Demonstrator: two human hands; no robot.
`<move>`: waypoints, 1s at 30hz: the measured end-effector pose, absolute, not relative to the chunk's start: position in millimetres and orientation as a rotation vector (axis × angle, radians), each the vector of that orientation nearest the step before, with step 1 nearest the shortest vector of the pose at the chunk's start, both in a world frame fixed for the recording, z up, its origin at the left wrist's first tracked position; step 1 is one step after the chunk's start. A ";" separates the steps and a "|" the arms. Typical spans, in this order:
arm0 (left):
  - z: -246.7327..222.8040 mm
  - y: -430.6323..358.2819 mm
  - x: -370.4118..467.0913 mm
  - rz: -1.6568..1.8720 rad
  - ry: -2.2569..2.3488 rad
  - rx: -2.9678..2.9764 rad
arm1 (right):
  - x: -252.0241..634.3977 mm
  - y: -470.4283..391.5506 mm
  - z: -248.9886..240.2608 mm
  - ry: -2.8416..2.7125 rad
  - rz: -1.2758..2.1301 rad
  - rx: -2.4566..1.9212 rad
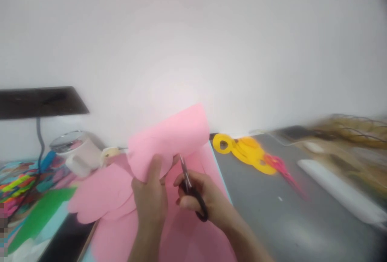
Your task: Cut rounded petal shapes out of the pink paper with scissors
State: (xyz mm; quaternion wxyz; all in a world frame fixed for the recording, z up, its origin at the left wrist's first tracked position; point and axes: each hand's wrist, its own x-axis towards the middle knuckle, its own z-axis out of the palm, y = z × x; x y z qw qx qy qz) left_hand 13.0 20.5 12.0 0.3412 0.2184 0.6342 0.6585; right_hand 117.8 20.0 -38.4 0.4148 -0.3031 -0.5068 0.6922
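Note:
My left hand point(150, 191) grips a large pink paper sheet point(172, 133), its thumb lying over the front. The sheet curls over into a loose roll in front of the wall. In my right hand point(202, 195) is a pair of scissors point(188, 185) with dark handles, my fingers wrapped round them. The blades point up at the lower edge of the curled sheet; whether they bite into the paper I cannot tell. Beneath both hands lie more pink sheets point(193, 233). Scalloped pink paper cutouts point(102, 191) rest to the left of my left hand.
Yellow paper cutouts point(242, 149) and pink scissors point(282, 171) lie on the grey table point(256, 221) at right, near a long white object point(338, 189). Leftward stand a white mug point(83, 155), green paper point(42, 211) and a colourful clutter point(18, 181). A white wall point(193, 44) rises behind.

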 end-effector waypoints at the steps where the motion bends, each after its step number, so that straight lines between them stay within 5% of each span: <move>1: 11.0 21.7 12.4 1.733 1.565 0.532 | 118.3 20.0 -37.8 -1.277 1.766 -0.782; 9: -7.1 24.8 2.5 1.792 1.096 0.543 | 118.2 18.3 -36.2 -1.281 1.845 -0.891; 30: -13.1 17.6 23.1 1.613 1.278 0.616 | 121.8 21.2 -33.8 -1.260 1.641 -0.841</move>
